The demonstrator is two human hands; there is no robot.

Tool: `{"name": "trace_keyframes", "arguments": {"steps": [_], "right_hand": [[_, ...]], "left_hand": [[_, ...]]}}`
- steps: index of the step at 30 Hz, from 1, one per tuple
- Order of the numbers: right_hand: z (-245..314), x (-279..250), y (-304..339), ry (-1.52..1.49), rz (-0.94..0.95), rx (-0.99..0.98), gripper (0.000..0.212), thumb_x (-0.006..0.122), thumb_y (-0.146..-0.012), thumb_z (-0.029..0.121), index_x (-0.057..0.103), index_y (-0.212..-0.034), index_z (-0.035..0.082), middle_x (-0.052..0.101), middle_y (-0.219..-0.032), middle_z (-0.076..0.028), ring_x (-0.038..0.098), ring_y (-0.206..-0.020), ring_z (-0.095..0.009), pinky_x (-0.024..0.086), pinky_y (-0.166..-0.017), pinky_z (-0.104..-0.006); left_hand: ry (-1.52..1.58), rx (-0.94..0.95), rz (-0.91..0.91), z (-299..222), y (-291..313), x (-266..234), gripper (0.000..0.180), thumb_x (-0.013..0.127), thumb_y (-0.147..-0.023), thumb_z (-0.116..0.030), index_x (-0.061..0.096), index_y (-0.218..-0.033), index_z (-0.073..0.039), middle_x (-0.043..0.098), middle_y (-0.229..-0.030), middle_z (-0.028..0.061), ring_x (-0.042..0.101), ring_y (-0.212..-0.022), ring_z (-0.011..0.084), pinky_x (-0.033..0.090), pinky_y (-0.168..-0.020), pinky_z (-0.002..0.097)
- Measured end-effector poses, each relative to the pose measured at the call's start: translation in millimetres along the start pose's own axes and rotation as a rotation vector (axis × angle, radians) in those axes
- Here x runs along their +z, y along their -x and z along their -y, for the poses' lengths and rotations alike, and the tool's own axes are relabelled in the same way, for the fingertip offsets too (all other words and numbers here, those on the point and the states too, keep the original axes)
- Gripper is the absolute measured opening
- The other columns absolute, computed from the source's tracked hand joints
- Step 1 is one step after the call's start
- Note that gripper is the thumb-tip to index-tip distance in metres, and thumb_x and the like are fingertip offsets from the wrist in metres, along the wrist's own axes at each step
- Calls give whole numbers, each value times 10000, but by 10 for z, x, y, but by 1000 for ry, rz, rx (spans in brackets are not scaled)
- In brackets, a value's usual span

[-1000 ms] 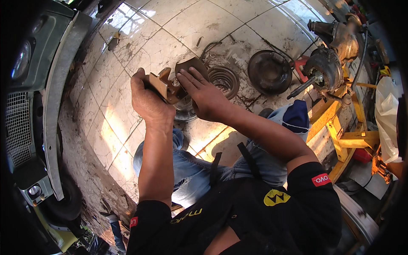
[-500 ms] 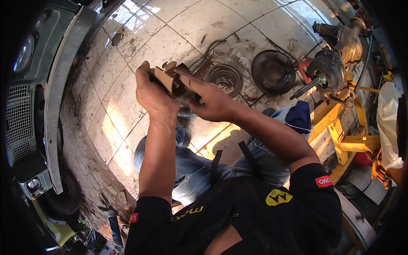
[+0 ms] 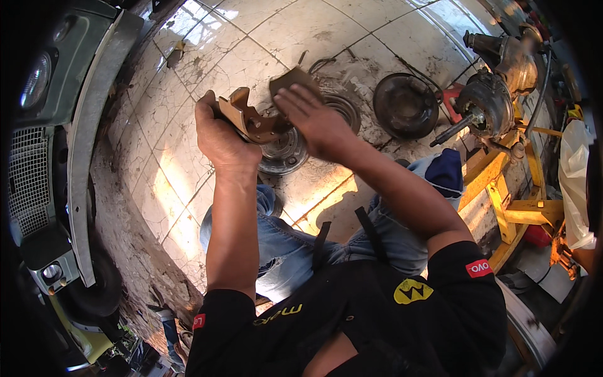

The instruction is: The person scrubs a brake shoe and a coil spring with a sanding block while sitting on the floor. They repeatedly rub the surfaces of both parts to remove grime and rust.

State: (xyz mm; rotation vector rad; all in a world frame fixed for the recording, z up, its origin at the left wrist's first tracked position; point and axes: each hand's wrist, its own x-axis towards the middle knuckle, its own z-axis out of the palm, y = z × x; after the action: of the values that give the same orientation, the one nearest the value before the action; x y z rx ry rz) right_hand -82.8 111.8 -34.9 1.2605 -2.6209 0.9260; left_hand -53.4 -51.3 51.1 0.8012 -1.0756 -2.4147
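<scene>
My left hand (image 3: 221, 135) is closed around a curved brown metal brake shoe (image 3: 257, 127), held up over the floor in front of me. To the right of it, my right hand (image 3: 317, 122) has its fingers stretched over a brownish sheet that looks like sandpaper (image 3: 290, 80), with the thumb hidden beneath. The sheet stands a little apart from the shoe's outer face. Below the shoe, a round metal disc or drum (image 3: 282, 156) lies on the tiles, partly covered by my hands.
A coil spring (image 3: 344, 108) and a dark round drum (image 3: 405, 105) lie on the tiled floor (image 3: 207, 63). At right, a greasy axle assembly (image 3: 487, 103) rests by a yellow stand (image 3: 502, 207). A vehicle's front with a grey bumper (image 3: 94, 125) stands at left.
My right hand has moved away from the brake shoe, up and to the right, bringing the sheet into view. The left hand has tilted the shoe slightly, so more of its inner side shows.
</scene>
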Motion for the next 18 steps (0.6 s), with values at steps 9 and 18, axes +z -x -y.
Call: {"name": "trace_keyframes", "arguments": {"steps": [9, 18], "right_hand": [[182, 1, 2, -399, 74, -10, 765, 592, -773, 18, 312, -1484, 40, 336, -1525, -163, 268, -1438, -324, 282, -1166, -416], [300, 119, 63, -441, 47, 34, 820, 546, -772, -19, 194, -1512, 2, 237, -1560, -196, 191, -1454, -392, 214, -1190, -440]], "left_hand": [[35, 8, -4, -19, -7, -18, 256, 468, -947, -297, 511, -995, -49, 656, -878, 158, 606, -654, 247, 512, -591, 356], [0, 23, 7, -33, -25, -12, 267, 443, -956, -295, 514, -1047, -55, 677, -897, 182, 609, -663, 237, 512, -606, 348]]}}
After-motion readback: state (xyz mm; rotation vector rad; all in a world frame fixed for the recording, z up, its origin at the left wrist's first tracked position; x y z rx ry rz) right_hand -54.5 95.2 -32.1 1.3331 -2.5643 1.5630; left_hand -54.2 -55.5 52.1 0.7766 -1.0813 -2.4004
